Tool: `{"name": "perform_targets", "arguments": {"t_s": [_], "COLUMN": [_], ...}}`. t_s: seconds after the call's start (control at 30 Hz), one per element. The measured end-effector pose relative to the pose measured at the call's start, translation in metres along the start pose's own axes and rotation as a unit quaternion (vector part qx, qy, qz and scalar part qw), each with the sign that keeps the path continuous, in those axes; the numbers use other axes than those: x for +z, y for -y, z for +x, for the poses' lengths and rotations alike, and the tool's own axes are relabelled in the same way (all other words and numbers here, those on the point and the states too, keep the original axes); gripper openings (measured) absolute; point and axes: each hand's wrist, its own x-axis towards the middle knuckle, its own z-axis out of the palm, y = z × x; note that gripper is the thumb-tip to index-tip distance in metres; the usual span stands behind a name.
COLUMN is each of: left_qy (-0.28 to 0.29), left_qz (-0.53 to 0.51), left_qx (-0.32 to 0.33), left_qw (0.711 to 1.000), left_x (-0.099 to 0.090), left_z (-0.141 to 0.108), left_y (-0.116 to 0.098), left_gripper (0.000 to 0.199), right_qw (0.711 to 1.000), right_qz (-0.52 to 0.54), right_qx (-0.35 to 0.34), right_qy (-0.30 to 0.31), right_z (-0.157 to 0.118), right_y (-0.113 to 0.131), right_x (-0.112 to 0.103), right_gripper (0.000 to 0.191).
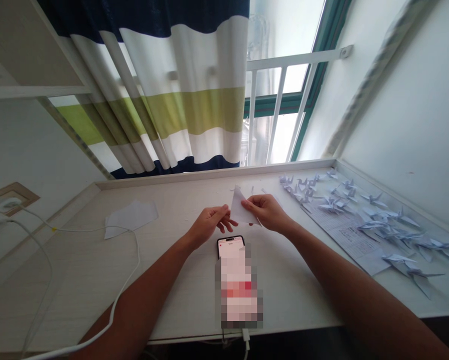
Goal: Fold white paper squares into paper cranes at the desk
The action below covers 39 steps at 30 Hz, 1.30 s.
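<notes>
A folded piece of white paper (241,209), roughly triangular with its point up, is held above the desk in my right hand (265,212). The right thumb presses on its front near the right edge, and the other fingers are partly behind it. Just left of the paper is my left hand (212,223), its fingers loosely bent and apart, with nothing seen in them. Whether a left fingertip brushes the paper's edge is hard to make out. Below both hands lies a phone (230,240) with a lit, mostly blurred-out screen.
Many folded paper cranes (335,202) cover the desk's right side, some on a printed sheet (346,237). White paper sheets (131,218) lie at the left. A white cable (137,255) crosses by my left arm. A raised rim (209,175) runs along the back, below a curtain (194,110).
</notes>
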Motion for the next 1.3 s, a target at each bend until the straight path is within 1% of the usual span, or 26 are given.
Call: {"name": "perform_targets", "arguments": {"t_s": [0.1, 0.2, 0.33, 0.5, 0.6, 0.67, 0.73, 0.83, 0.97, 1.03, 1.1, 1.2, 1.27, 1.3], "left_qy": [0.003, -0.012, -0.024, -0.013, -0.015, -0.028, -0.051, -0.078, -0.093, -0.106, -0.132, -0.166, -0.185, -0.204], "left_qz": [0.032, 0.019, -0.005, 0.011, 0.01, 0.002, -0.005, -0.015, -0.018, -0.033, -0.057, -0.076, -0.079, -0.083], "left_qx": [0.022, 0.02, 0.007, 0.007, 0.024, 0.03, 0.033, 0.037, 0.04, 0.048, 0.063, 0.079, 0.086, 0.091], "left_qw": [0.999, 1.0, 1.0, 1.0, 1.0, 0.999, 0.998, 0.996, 0.995, 0.993, 0.988, 0.98, 0.976, 0.971], "left_x": [0.002, 0.004, 0.003, 0.003, 0.004, 0.004, 0.004, 0.002, 0.0, 0.0, 0.002, 0.006, 0.005, 0.002], "left_z": [0.001, 0.001, 0.002, 0.002, 0.001, 0.001, 0.0, 0.001, 0.004, 0.005, 0.006, 0.007, 0.008, 0.009], "left_y": [0.002, 0.005, 0.006, 0.004, 0.003, 0.002, 0.001, 0.002, 0.005, 0.007, 0.009, 0.011, 0.011, 0.011], "left_gripper": [0.046, 0.044, 0.048, 0.047, 0.044, 0.044, 0.045, 0.042, 0.039, 0.037, 0.036, 0.035, 0.034, 0.034], "right_qw": [1.0, 0.999, 0.999, 0.998, 0.999, 0.997, 0.996, 0.997, 0.996, 0.994, 0.992, 0.99, 0.988, 0.986], "right_qz": [-0.024, -0.049, -0.032, -0.047, -0.013, 0.003, -0.002, -0.038, -0.079, -0.097, -0.11, -0.115, -0.131, -0.145], "right_qx": [-0.006, -0.021, -0.017, -0.027, -0.026, -0.022, -0.019, -0.011, -0.008, -0.018, -0.022, -0.012, -0.008, -0.01], "right_qy": [-0.004, -0.005, 0.039, 0.017, 0.044, 0.072, 0.087, 0.073, 0.047, 0.052, 0.062, 0.076, 0.081, 0.082], "right_z": [-0.001, -0.001, -0.001, -0.001, -0.002, -0.002, -0.002, -0.001, -0.002, -0.002, -0.004, -0.006, -0.007, -0.007], "right_y": [0.002, 0.003, 0.001, 0.002, 0.004, 0.004, 0.003, 0.002, 0.004, 0.006, 0.008, 0.012, 0.014, 0.014], "right_x": [0.002, 0.003, 0.003, 0.002, 0.002, 0.002, 0.002, 0.003, 0.004, 0.006, 0.007, 0.01, 0.01, 0.008], "right_gripper": [0.048, 0.049, 0.049, 0.048, 0.046, 0.046, 0.045, 0.045, 0.045, 0.045, 0.046, 0.045, 0.043, 0.042]}}
